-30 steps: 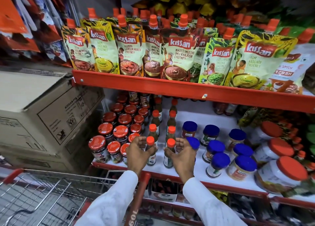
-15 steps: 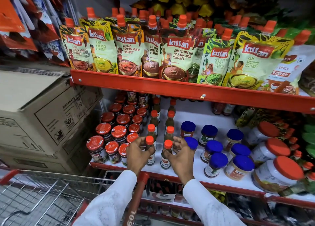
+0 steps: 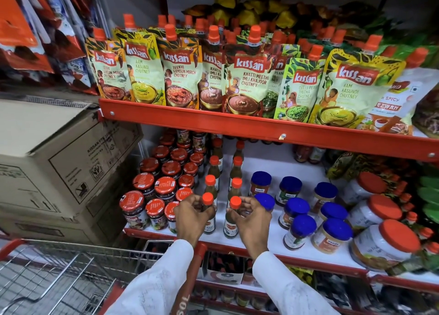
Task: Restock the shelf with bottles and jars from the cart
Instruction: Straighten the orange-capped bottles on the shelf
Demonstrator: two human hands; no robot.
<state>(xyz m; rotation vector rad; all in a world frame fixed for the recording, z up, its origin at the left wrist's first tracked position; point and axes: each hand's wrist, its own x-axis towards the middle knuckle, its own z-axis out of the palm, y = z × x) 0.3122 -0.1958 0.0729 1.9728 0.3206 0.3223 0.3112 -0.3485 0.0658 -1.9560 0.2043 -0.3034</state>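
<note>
Two slim green sauce bottles with orange caps stand at the front of the white middle shelf (image 3: 280, 241). My left hand (image 3: 191, 216) is wrapped around the left bottle (image 3: 208, 199). My right hand (image 3: 253, 219) grips the right bottle (image 3: 234, 226) just below its cap. Both bottles rest upright on the shelf, at the head of two rows of like bottles (image 3: 236, 169) that run back. The wire cart (image 3: 59, 274) is at the lower left, and its basket looks empty where I can see it.
Red-lidded jars (image 3: 164, 186) crowd left of the bottles, blue-lidded jars (image 3: 297, 207) right, large orange-lidded tubs (image 3: 389, 243) further right. Chutney pouches (image 3: 247, 77) line the red upper shelf (image 3: 237, 129). Cardboard boxes (image 3: 54, 162) are stacked left. The cart's red handle (image 3: 190, 279) crosses between my sleeves.
The view has shifted slightly. My hands stay on the two front bottles, with the right bottle drawn a little closer to the shelf's front edge.
</note>
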